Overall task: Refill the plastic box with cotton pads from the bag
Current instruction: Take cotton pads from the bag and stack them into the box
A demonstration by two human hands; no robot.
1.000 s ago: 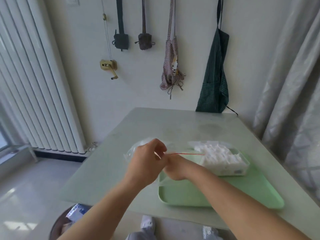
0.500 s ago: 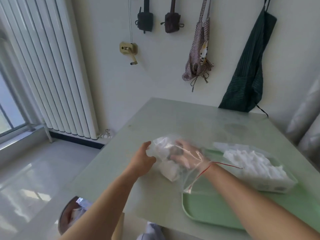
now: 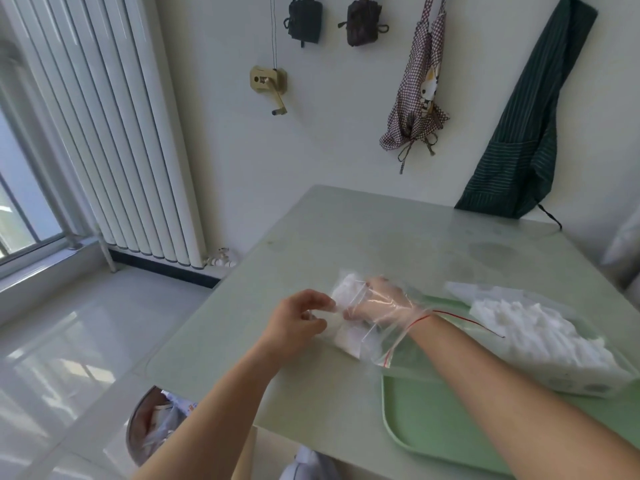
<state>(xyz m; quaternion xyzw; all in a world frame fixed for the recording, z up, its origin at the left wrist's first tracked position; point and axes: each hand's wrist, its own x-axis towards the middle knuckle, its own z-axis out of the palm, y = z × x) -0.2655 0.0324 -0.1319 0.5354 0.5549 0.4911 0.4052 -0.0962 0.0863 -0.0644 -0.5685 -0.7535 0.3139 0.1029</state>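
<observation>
A clear zip bag (image 3: pixel 372 344) with a red seal strip lies on the table left of the tray, with white cotton pads (image 3: pixel 343 296) inside. My right hand (image 3: pixel 381 303) is inside the bag up to the wrist, among the pads; whether it grips any is hidden. My left hand (image 3: pixel 298 322) pinches the bag's closed end from outside. On the tray at the right stands the clear plastic box (image 3: pixel 568 379), heaped with white cotton pads (image 3: pixel 540 327).
A pale green tray (image 3: pixel 426 420) sits at the table's (image 3: pixel 381 237) front right. A radiator stands at the left wall. Aprons and pouches hang on the back wall. A bin (image 3: pixel 152 427) with rubbish is on the floor below the table's near edge.
My right hand has gone from the bag's mouth into the bag and now sits deeper in it. My left hand has shifted to the bag's far end. The view has swung left.
</observation>
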